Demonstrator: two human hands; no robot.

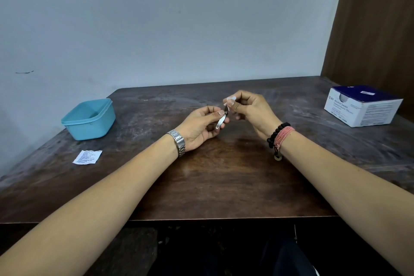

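Observation:
Above the middle of the dark wooden table (224, 175), my left hand (199, 127) grips a small silver nail clipper (221, 121) between thumb and fingers, its tip pointing up and to the right. My right hand (251, 110) pinches a small white swab (230, 99) between thumb and forefinger, right at the clipper's tip. The two hands nearly touch. A metal watch sits on my left wrist, and bead and thread bracelets on my right.
A light blue plastic tub (89, 119) stands open at the left of the table. A torn white wrapper (87, 157) lies in front of it. A white and blue box of alcohol swabs (363, 105) sits at the far right, near a brown wooden panel.

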